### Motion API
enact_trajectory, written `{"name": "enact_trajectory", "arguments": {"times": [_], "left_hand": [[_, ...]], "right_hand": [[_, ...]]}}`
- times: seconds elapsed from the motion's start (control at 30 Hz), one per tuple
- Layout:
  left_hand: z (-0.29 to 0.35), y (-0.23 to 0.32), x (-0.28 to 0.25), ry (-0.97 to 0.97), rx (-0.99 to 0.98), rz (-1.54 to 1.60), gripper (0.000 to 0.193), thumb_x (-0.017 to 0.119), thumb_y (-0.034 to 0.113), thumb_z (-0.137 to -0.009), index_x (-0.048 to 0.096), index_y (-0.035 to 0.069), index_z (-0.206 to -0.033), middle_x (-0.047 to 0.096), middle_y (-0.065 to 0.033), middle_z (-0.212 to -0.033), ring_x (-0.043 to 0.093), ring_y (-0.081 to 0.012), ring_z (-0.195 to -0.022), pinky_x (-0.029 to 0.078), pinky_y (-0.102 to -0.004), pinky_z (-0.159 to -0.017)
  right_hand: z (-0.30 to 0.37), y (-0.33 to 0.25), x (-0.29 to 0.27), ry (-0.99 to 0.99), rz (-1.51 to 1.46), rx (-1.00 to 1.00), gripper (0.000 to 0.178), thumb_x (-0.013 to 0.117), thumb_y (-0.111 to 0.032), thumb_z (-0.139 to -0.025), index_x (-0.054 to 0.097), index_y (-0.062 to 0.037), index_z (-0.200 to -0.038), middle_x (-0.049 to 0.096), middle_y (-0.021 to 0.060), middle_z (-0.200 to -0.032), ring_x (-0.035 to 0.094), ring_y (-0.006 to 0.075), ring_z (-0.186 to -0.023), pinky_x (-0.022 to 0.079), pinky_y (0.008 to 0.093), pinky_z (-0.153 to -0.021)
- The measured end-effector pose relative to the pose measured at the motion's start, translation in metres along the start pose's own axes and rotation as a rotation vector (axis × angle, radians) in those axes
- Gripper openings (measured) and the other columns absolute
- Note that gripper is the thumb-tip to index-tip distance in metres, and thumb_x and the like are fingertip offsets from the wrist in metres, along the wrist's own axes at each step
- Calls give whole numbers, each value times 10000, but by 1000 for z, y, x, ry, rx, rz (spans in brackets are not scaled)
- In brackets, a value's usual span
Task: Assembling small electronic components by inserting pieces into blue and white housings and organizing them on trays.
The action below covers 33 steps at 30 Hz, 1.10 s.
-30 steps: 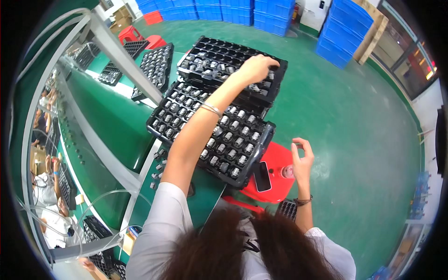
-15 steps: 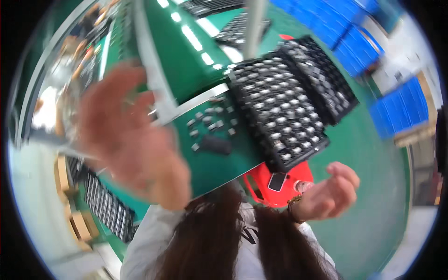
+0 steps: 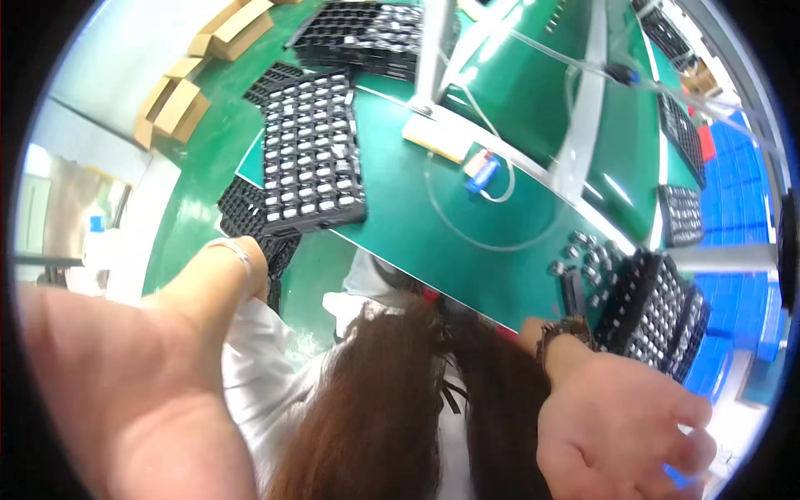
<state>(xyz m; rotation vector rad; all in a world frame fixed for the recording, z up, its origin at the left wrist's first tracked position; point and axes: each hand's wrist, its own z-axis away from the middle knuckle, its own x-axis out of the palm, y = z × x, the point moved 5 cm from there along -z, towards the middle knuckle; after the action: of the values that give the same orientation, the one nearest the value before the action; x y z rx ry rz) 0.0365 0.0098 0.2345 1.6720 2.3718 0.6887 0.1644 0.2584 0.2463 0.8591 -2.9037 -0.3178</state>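
Observation:
My left hand (image 3: 133, 400) looms close at the lower left, its broad bare palm spread and nothing seen on it. The picture's edge cuts off part of that hand. At the lower right is my right hand (image 3: 625, 425), back upward, fingers loosely bent with gaps between them and nothing visible in them. A bracelet (image 3: 567, 331) circles its wrist. Beyond that wrist lie small metallic pieces (image 3: 590, 258), a dark block (image 3: 573, 293) and black trays of silvery parts (image 3: 654, 321). Another filled black tray (image 3: 312, 154) overhangs the table's left end.
The green table (image 3: 450, 258) crosses the middle, with thin clear tubing, a blue device (image 3: 482, 172) and a pale block (image 3: 433, 137). A metal post (image 3: 432, 58) rises behind. Stacked trays (image 3: 367, 37), cardboard boxes (image 3: 179, 108) and blue bins (image 3: 733, 192) stand around.
The view has swung left, bringing the table's left end into sight and shifting the loose pieces rightward. My left hand is now lower left; my right hand appears larger and lower.

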Motion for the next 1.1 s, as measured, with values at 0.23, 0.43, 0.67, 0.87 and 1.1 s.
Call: {"name": "enact_trajectory", "arguments": {"times": [0.23,0.43,0.67,0.87,1.1], "left_hand": [[-4,-32,-27,33,32,18,515,509,237,-878,370,-12,-1307,439,-205,-1290,472,-306,-1118,382,-455,-984],[0,-91,-69,18,-93,34,501,510,268,-885,398,-4,-1291,471,-197,-1261,501,-284,-1075,394,-436,-971],[40,-171,-13,-101,-455,15,412,509,192,-878,445,15,-1244,550,-151,-1172,544,-217,-1009,425,-358,-913],[162,-184,54,-412,-1039,377,342,561,-28,-797,535,26,-1134,570,-71,-1072,551,-145,-961,442,-274,-818],[208,-177,84,-817,-1060,276,254,551,6,-833,589,7,-1084,626,-83,-1008,581,-148,-928,447,-276,-839]], "right_hand": [[7,-20,58,81,170,-26,398,409,-355,-879,321,-189,-1231,254,99,-1341,421,270,-1024,414,383,-739],[106,66,96,-543,23,1018,182,413,-61,-878,574,18,-851,600,92,-779,545,123,-632,422,229,-543],[339,160,34,-807,171,1527,170,449,-119,-911,581,-18,-946,609,70,-817,555,107,-620,446,221,-537],[383,185,73,-983,-51,1766,268,599,-244,-879,563,-31,-1037,582,44,-770,541,83,-593,439,214,-537],[354,163,131,-1371,-239,1444,455,802,-226,-672,554,-49,-1010,530,8,-780,488,71,-648,395,213,-573]]}}
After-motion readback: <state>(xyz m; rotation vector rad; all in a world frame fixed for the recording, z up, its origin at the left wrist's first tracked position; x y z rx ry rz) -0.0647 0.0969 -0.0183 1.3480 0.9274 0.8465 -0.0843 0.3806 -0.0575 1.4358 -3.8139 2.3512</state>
